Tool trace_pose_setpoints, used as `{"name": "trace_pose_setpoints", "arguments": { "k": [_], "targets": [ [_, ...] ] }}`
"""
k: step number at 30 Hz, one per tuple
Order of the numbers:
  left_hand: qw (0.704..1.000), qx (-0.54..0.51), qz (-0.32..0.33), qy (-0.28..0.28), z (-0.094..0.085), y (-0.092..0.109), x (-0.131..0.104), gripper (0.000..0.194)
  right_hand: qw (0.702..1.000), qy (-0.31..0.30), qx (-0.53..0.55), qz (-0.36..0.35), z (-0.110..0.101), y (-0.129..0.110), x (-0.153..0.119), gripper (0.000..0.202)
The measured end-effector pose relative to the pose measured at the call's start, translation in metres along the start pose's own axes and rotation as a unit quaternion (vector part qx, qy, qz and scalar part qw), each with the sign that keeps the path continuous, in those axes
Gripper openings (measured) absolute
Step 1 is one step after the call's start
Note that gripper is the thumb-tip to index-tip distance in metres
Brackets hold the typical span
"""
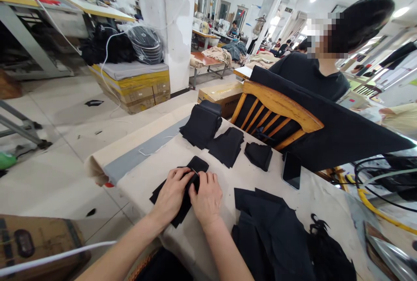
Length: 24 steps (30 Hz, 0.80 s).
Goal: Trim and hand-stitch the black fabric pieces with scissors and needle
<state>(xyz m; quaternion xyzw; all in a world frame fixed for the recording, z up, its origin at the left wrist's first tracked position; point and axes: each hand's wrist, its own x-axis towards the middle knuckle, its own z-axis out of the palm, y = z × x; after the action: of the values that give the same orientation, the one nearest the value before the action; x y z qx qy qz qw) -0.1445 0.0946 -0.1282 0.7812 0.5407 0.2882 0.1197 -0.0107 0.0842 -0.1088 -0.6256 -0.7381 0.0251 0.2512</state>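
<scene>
Both hands are over a small pile of black fabric pieces near the table's front left. My left hand has its fingers bent together on the upper piece. Close beside it, my right hand pinches the same black cloth between thumb and fingers. A thin light-coloured line shows between the fingertips; what it is, I cannot make out. Behind the hands lie a taller black stack, a second stack and a small folded black bundle.
Larger black panels spread over the right of the cloth-covered table. A phone lies near the far edge, an iron at the right corner. Beyond stand a wooden chair and a person.
</scene>
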Motion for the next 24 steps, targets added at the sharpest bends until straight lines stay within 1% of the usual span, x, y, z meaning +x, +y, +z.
{"name": "trace_pose_setpoints", "arguments": {
  "k": [2,6,9,12,14,17,21,24],
  "targets": [
    [1.000,0.007,0.001,0.002,0.001,0.000,0.000,0.039,1.000,0.002,-0.004,0.002,0.000,0.003,-0.001,0.013],
    [1.000,0.024,0.002,0.007,0.003,0.001,0.001,0.035,1.000,0.007,-0.006,0.009,0.000,0.007,-0.005,0.016],
    [0.999,0.038,0.003,0.007,0.002,0.004,0.001,0.030,1.000,0.005,-0.004,0.011,0.000,0.008,-0.006,0.013],
    [0.999,0.051,0.006,0.004,0.001,0.006,0.002,0.031,1.000,0.002,-0.005,0.006,-0.001,0.009,-0.005,0.013],
    [0.998,0.060,0.007,0.004,0.001,0.006,0.002,0.031,1.000,0.004,-0.006,0.002,-0.001,0.011,-0.004,0.008],
    [0.997,0.073,0.008,0.005,0.001,0.007,0.003,0.031,1.000,0.009,-0.006,0.004,0.001,0.015,-0.004,0.014],
    [0.996,0.089,0.010,0.003,0.001,0.008,0.003,0.033,1.000,0.004,-0.003,0.024,0.002,0.021,-0.007,0.014],
    [0.995,0.101,0.020,-0.008,-0.001,0.009,0.003,0.036,0.999,-0.010,0.003,0.048,-0.001,0.022,-0.007,0.014]
  ]
}}
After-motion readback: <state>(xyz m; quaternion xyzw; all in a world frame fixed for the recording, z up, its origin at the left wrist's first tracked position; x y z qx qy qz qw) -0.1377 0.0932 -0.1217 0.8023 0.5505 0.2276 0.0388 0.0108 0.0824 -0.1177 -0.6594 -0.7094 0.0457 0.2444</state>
